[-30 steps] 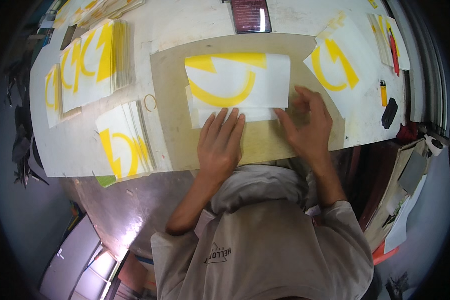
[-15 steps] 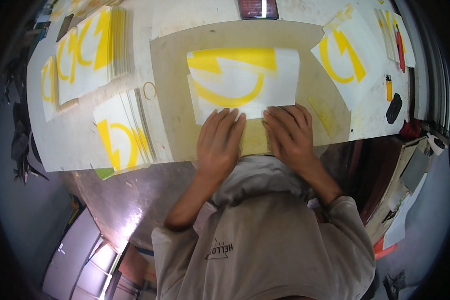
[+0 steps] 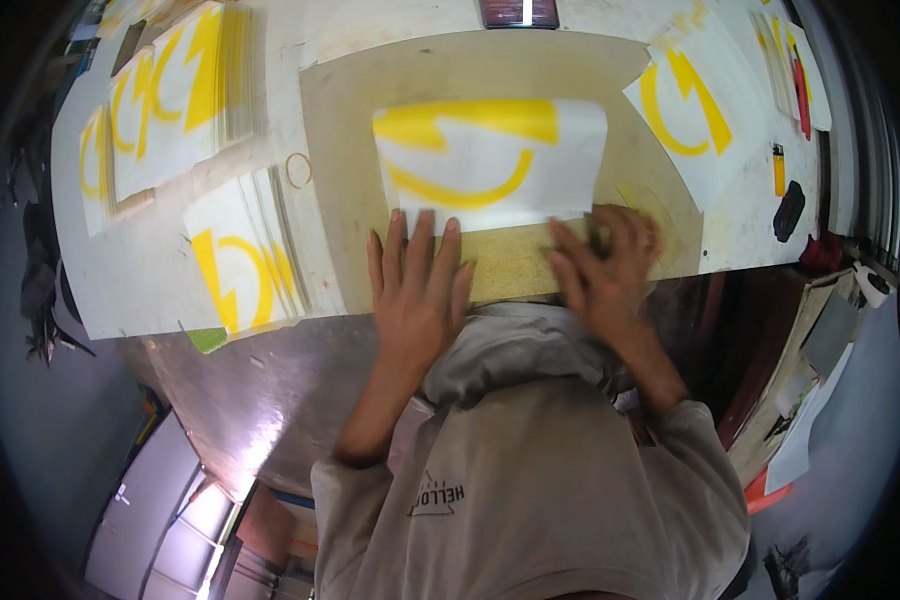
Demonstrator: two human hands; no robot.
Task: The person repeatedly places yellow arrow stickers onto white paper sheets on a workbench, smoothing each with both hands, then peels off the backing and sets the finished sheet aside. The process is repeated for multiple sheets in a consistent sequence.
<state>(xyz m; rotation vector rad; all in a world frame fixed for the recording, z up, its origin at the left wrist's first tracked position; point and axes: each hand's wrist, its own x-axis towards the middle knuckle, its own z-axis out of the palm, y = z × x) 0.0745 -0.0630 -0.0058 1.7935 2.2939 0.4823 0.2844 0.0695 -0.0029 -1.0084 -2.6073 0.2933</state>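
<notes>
A white paper sheet (image 3: pixel 560 170) with a yellow printed design lies folded over on the tan board, its fold on the far side. My left hand (image 3: pixel 413 285) rests flat with fingers spread, the fingertips on the sheet's near left edge. At the near right corner, my right hand (image 3: pixel 615 265) is bent at the fingers and smeared by motion. It lies over a thin yellow strip (image 3: pixel 630 195), which is mostly hidden under it; whether the fingers grip the strip cannot be seen.
Stacks of folded printed sheets (image 3: pixel 232 90) stand at the far left, with another pile (image 3: pixel 260 215) nearer. Loose printed sheets (image 3: pixel 705 165), a red pen (image 3: pixel 801 95), a yellow lighter (image 3: pixel 779 170) and a black object (image 3: pixel 789 210) lie right. A phone (image 3: pixel 520 12) sits at the far edge.
My left hand has shifted left and spread its fingers. My right hand has moved right, off the sheet's near edge and onto the yellow strip. The sheet's near edges now lie closer together.
</notes>
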